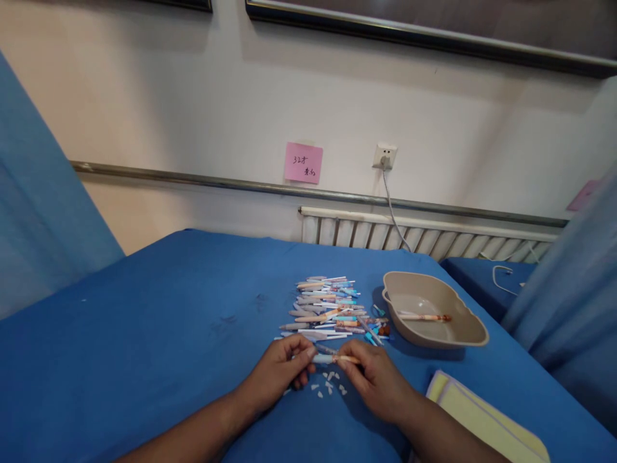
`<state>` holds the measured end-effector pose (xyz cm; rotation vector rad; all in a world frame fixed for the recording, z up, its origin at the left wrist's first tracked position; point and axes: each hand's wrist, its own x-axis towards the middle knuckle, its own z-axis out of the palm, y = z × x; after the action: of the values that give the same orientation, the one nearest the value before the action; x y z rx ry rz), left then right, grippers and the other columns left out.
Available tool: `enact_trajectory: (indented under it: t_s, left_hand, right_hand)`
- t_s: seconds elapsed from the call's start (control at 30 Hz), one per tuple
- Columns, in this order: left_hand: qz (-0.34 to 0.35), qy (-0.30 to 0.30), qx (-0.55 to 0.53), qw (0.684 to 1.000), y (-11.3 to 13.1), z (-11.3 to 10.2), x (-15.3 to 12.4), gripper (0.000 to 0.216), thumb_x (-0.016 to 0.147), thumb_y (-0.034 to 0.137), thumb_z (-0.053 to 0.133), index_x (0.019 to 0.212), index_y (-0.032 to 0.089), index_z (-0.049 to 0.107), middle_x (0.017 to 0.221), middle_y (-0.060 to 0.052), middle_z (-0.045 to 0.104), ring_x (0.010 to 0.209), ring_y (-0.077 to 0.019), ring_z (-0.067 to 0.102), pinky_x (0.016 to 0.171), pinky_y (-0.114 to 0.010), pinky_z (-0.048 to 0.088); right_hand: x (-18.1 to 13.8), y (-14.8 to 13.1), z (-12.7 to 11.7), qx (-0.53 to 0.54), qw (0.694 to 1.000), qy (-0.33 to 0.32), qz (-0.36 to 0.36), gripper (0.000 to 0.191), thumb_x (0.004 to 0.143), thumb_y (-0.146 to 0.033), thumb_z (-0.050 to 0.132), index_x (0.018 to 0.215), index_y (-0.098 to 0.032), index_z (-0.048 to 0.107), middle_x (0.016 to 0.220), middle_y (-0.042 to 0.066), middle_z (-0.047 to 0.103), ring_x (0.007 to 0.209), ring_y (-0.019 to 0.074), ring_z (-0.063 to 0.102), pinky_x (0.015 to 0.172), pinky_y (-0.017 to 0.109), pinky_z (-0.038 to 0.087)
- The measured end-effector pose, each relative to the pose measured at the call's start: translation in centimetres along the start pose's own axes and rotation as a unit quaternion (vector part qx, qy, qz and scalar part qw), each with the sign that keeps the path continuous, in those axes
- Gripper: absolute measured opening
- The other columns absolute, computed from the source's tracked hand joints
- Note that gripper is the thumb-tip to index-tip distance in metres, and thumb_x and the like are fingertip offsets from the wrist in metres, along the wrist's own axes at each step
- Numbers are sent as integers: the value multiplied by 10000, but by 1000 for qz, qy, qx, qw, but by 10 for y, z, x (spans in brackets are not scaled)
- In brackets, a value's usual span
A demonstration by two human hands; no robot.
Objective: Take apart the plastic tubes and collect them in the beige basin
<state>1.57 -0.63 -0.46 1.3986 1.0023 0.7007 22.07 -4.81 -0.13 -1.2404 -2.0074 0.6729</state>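
Observation:
Between my two hands is a slim pen (324, 359) with a pale barrel and an orange patterned part. The fingers of my left hand (284, 366) are closed round its pale end. At the orange end, my right hand (375, 374) pinches it between thumb and fingers. Small white pieces (330, 384) lie scattered on the blue sheet just below. Beyond my hands spreads a pile of pens and pen parts (325, 302), grey, white, orange and light blue. Small teal and brown pieces (383, 330) sit at its right side.
A beige basin (436, 280) stands to the right with one pen (427, 317) inside. Nearer me lies a folded yellow cloth (482, 411). The blue sheet (144, 334) covers the work surface. Behind are a radiator (366, 231) and a plugged-in cord (389, 199); blue curtains (43, 193) hang at both sides.

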Motion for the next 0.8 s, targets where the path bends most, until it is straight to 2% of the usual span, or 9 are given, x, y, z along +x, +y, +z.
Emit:
enact_trajectory:
  t_s: [0.07, 0.2, 0.27, 0.33, 0.43, 0.5, 0.57, 0.67, 0.8]
  left_hand:
    - [13, -2, 20, 1000, 0, -1, 0, 298, 745, 444, 608, 722, 153, 549, 606, 26, 550, 489, -87, 470, 485, -201, 367]
    - [89, 15, 62, 994, 4, -2, -2, 204, 686, 320, 686, 745, 150, 591, 705, 12, 566, 659, -118, 505, 605, -207, 401]
    - [107, 17, 68, 992, 5, -3, -3, 181, 683, 291, 687, 754, 154, 591, 731, 7, 572, 707, -132, 513, 650, -217, 410]
    - [98, 18, 56, 993, 4, -2, -4, 210, 692, 299, 681, 826, 164, 593, 766, 4, 578, 711, -134, 520, 648, -219, 414]
    - [39, -8, 27, 999, 3, -2, -4, 281, 730, 371, 643, 920, 172, 583, 764, 5, 578, 622, -119, 518, 551, -205, 395]
    - [15, -31, 20, 999, 2, -2, -3, 288, 743, 405, 629, 898, 165, 591, 715, 15, 569, 577, -110, 500, 516, -198, 373]
    - [23, -40, 24, 999, 4, -2, -2, 280, 732, 409, 645, 857, 161, 609, 696, 18, 570, 592, -110, 489, 535, -198, 371]
    - [47, -62, 25, 997, 8, 0, -3, 256, 738, 394, 646, 841, 161, 639, 714, 10, 587, 639, -119, 486, 585, -205, 377]
    - [61, -103, 37, 992, 10, 4, -7, 256, 786, 372, 602, 939, 172, 651, 806, -15, 616, 726, -140, 505, 650, -223, 384]
  right_hand:
    - [0, 0, 0, -2, 1000, -2, 1, 138, 895, -266, 447, 868, -204, 567, 758, -9, 619, 687, 119, 553, 629, 217, 374]
    - [1, 1, -1, -7, 1000, -6, 5, 133, 889, -260, 450, 862, -204, 568, 735, -13, 607, 671, 119, 543, 620, 219, 371]
    - [1, 0, -2, -1, 1000, -5, 5, 137, 887, -260, 449, 856, -203, 570, 718, -15, 600, 659, 119, 536, 611, 220, 369]
    - [1, 0, -2, 21, 1000, -2, 7, 112, 875, -254, 468, 889, -204, 568, 741, -12, 603, 673, 122, 537, 620, 223, 377]
    - [1, 0, 1, 112, 993, 12, 16, 170, 846, -249, 508, 1009, -204, 525, 825, 1, 607, 701, 124, 545, 630, 222, 406]
    - [1, 2, 4, 183, 983, 20, 25, 197, 841, -267, 514, 1025, -198, 506, 820, 2, 598, 679, 120, 547, 605, 216, 421]
    - [3, 4, 6, 220, 975, 21, 32, 163, 842, -293, 514, 967, -188, 524, 755, -8, 586, 636, 114, 543, 582, 211, 425]
    - [4, 5, 6, 219, 975, 20, 41, 152, 834, -319, 531, 876, -174, 553, 664, -23, 573, 593, 107, 537, 574, 207, 420]
    - [3, 4, 6, 184, 982, 13, 42, 167, 830, -333, 543, 827, -169, 569, 614, -31, 566, 549, 96, 518, 539, 195, 398]
